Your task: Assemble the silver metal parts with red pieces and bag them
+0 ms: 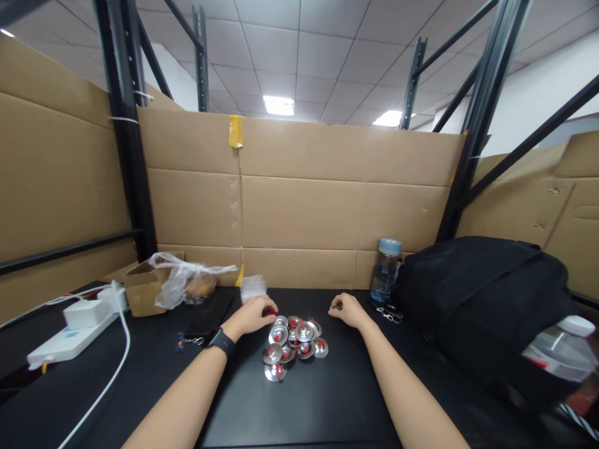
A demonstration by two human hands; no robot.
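A pile of silver discs [304,331] with red parts lies on the black counter [299,415], some discs overlapping. The left hand [251,315] is at the pile's far left edge, fingers bent around something red; whether they grip it, I cannot tell. A watch [222,342] is on that wrist. The right hand [347,310] is to the right of the pile, apart from it, fingers curled; I cannot tell whether they hold anything. Beyond the pile stands a cardboard wall [299,212]. Farther right of the pile are a bottle [384,274] with a blue lid and a black backpack [477,299]. Well left of it are a plastic bag [180,284], a box [144,292] and a white power strip [70,346].
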